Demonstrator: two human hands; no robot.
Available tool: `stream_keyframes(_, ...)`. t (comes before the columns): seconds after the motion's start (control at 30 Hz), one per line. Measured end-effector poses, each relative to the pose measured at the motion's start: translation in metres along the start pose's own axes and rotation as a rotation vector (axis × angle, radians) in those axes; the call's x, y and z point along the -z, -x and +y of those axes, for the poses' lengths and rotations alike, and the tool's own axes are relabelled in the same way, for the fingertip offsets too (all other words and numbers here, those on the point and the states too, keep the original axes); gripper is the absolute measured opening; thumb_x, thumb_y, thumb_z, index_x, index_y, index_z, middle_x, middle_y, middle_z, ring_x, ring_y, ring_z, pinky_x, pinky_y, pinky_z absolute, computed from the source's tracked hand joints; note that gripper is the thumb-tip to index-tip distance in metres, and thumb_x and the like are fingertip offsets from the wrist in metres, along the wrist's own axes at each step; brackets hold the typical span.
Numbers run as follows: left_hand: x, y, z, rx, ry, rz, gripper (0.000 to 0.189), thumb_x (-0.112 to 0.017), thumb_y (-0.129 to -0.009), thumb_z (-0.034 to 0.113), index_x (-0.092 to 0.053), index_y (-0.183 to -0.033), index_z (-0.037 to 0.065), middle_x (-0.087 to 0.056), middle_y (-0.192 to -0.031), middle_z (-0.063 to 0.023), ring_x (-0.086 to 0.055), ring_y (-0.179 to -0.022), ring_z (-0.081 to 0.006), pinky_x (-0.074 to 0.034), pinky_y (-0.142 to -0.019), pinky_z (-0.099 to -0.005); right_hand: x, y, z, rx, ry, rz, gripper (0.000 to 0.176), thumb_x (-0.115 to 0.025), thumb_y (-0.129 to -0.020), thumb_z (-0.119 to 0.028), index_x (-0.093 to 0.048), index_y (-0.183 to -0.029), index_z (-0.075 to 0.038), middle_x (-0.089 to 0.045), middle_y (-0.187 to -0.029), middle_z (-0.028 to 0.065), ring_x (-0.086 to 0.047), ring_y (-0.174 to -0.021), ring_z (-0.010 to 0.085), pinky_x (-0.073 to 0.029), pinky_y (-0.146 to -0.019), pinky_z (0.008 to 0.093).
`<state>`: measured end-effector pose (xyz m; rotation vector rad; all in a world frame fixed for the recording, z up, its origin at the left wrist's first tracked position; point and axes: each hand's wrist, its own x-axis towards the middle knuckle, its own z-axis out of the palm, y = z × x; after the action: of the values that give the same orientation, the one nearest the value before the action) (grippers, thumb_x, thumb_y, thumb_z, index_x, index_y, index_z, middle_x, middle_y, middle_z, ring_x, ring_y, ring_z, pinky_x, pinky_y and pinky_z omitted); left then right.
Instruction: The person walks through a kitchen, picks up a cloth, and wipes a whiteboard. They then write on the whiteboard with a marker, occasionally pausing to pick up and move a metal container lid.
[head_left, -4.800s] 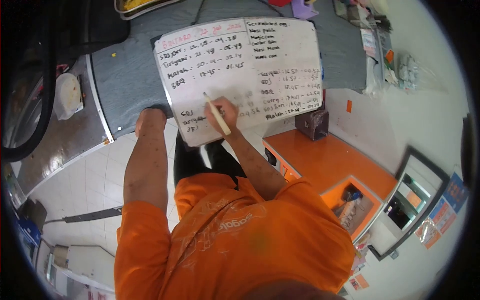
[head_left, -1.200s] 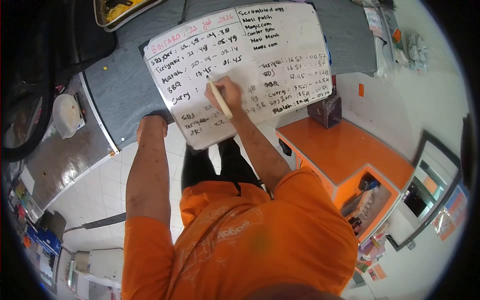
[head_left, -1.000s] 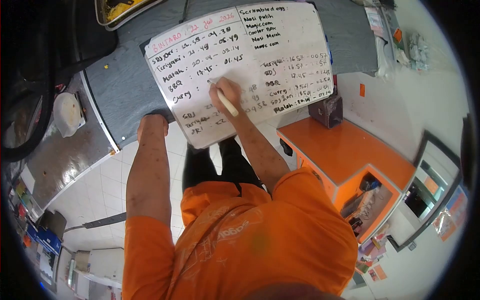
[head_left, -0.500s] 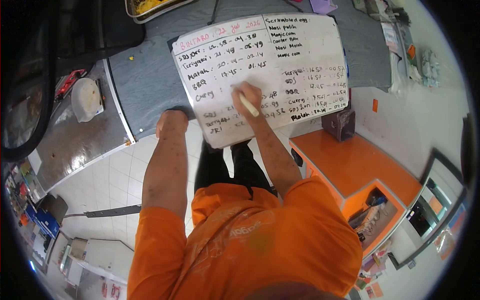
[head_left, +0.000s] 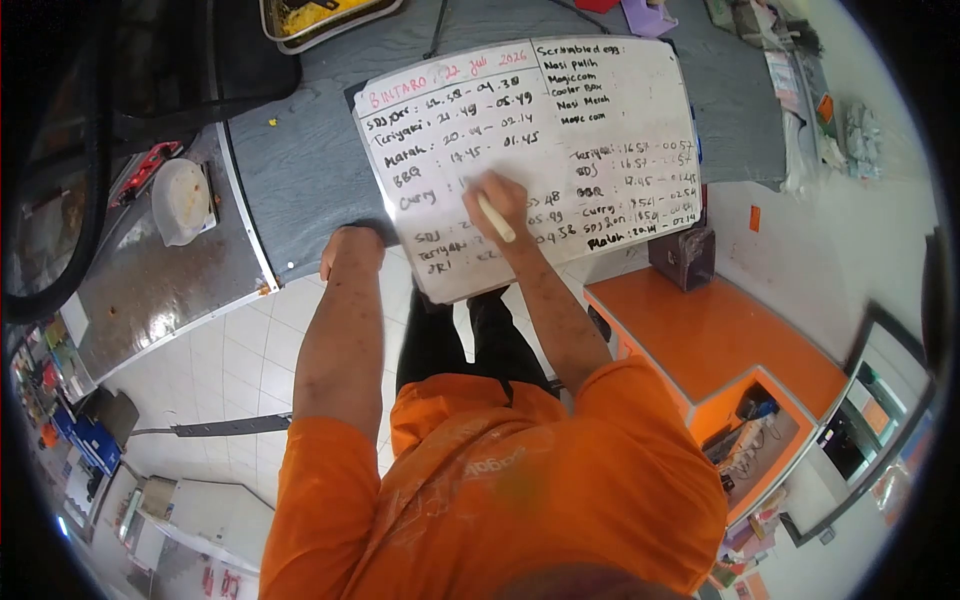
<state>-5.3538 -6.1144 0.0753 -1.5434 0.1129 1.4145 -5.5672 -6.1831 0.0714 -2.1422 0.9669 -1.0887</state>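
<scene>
A whiteboard (head_left: 480, 270) with black and red handwriting lies tilted on the dark grey table, its lower part jutting over the front edge. My right hand (head_left: 498, 205) is closed around a pale marker (head_left: 495, 218) and rests on the board just right of the word "Curry". The marker's writing tip is hidden by the fingers. My left hand (head_left: 353, 245) sits at the table's front edge, left of the board, its fingers curled down and mostly out of sight.
The grey table (head_left: 310, 180) spans the top. A metal tray (head_left: 335, 30) with yellow food stands at its back. To the left are a round pale container (head_left: 182, 200) and a red tool (head_left: 150, 168). An orange counter (head_left: 700, 320) with a dark box (head_left: 685, 260) stands right.
The whole view has shifted slightly, so the board and table appear a little further right and lower. My right hand remains on the board by the "Curry" line, still holding the marker.
</scene>
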Motion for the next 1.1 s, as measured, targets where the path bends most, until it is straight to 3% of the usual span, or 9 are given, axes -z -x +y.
stream_keyframes(0.03,-0.001,0.002,-0.001,-0.005,-0.050,-0.078,0.041,-0.040,-0.097,0.033,-0.048,-0.134,0.018,-0.050,-0.138,0.0029,-0.039,-0.131,-0.0118,-0.030,-0.110,-0.0358,0.000,0.003,0.001,-0.002,0.000,-0.001,0.019,-0.061,-0.067,0.005,-0.045,-0.064,-0.005,-0.049,-0.053,0.0076,-0.051,-0.043,0.0255,-0.043,-0.042,0.0343)
stream_keyframes(0.1,0.001,-0.016,0.002,-0.070,-0.101,0.138,0.037,-0.066,-0.078,0.022,-0.062,-0.114,0.016,-0.055,-0.127,-0.0052,-0.053,-0.117,-0.0148,-0.044,-0.097,-0.0293,-0.001,0.004,0.002,-0.013,-0.041,0.033,0.019,-0.061,-0.067,0.005,-0.045,-0.064,-0.005,-0.049,-0.053,0.0081,-0.051,-0.043,0.0256,-0.043,-0.042,0.0344)
stream_keyframes(0.13,0.003,-0.019,0.005,-0.071,-0.098,0.141,0.037,-0.066,-0.078,0.022,-0.062,-0.114,0.016,-0.055,-0.127,-0.0052,-0.053,-0.117,-0.0148,-0.044,-0.097,-0.0293,-0.002,0.002,0.002,-0.010,-0.042,0.035,0.019,-0.061,-0.067,0.005,-0.045,-0.064,-0.005,-0.049,-0.053,0.0081,-0.051,-0.043,0.0256,-0.043,-0.042,0.0344)
stream_keyframes(0.2,0.005,-0.023,0.009,0.051,-0.071,-0.155,0.039,-0.040,-0.097,0.033,-0.050,-0.132,0.019,-0.055,-0.131,0.0033,-0.044,-0.125,-0.0094,-0.034,-0.106,-0.0338,-0.004,0.001,-0.001,-0.024,0.000,0.025,0.020,-0.061,-0.067,0.006,-0.045,-0.064,-0.004,-0.048,-0.053,0.0086,-0.050,-0.042,0.0256,-0.043,-0.042,0.0340)
stream_keyframes(0.6,0.003,-0.047,0.008,-0.002,0.058,0.024,0.030,-0.044,-0.092,0.028,-0.059,-0.115,0.016,-0.058,-0.124,0.0013,-0.050,-0.118,-0.0088,-0.039,-0.102,-0.0296,0.014,0.002,-0.002,-0.083,-0.070,0.198,0.023,-0.060,-0.065,0.010,-0.041,-0.063,-0.004,-0.045,-0.052,0.0094,-0.049,-0.041,0.0268,-0.041,-0.041,0.0342)
stream_keyframes(0.67,0.004,-0.054,0.009,-0.003,0.087,0.051,0.029,-0.045,-0.091,0.027,-0.060,-0.112,0.015,-0.059,-0.122,0.0010,-0.051,-0.116,-0.0087,-0.040,-0.101,-0.0289,0.012,0.004,0.009,-0.143,-0.074,0.114,0.023,-0.060,-0.066,0.010,-0.042,-0.064,-0.004,-0.045,-0.052,0.0100,-0.049,-0.042,0.0272,-0.041,-0.041,0.0348)
stream_keyframes(0.73,0.004,-0.059,0.010,0.000,0.112,0.071,0.028,-0.045,-0.090,0.026,-0.062,-0.109,0.015,-0.059,-0.121,0.0007,-0.052,-0.115,-0.0086,-0.040,-0.100,-0.0282,0.008,0.001,0.011,0.015,-0.072,0.155,0.023,-0.061,-0.068,0.010,-0.042,-0.065,-0.003,-0.046,-0.053,0.0100,-0.050,-0.044,0.0270,-0.040,-0.041,0.0349)
stream_keyframes(1.0,0.001,-0.051,0.006,0.010,0.059,0.115,0.025,-0.050,-0.087,0.021,-0.064,-0.106,0.014,-0.060,-0.119,0.0003,-0.053,-0.113,-0.0067,-0.042,-0.098,-0.0260,0.012,-0.001,0.004,-0.101,-0.029,0.092,0.021,-0.062,-0.068,0.008,-0.044,-0.066,-0.003,-0.050,-0.057,0.0105,-0.053,-0.047,0.0263,-0.043,-0.043,0.0342)
stream_keyframes(1.1,0.010,-0.113,0.025,0.067,0.086,0.101,0.026,-0.051,-0.087,0.021,-0.064,-0.108,0.014,-0.060,-0.119,0.0002,-0.055,-0.111,-0.0068,-0.043,-0.097,-0.0263,0.008,0.003,0.010,0.008,-0.078,0.127,0.021,-0.062,-0.069,0.007,-0.044,-0.066,-0.003,-0.049,-0.056,0.0106,-0.052,-0.046,0.0259,-0.043,-0.043,0.0345)
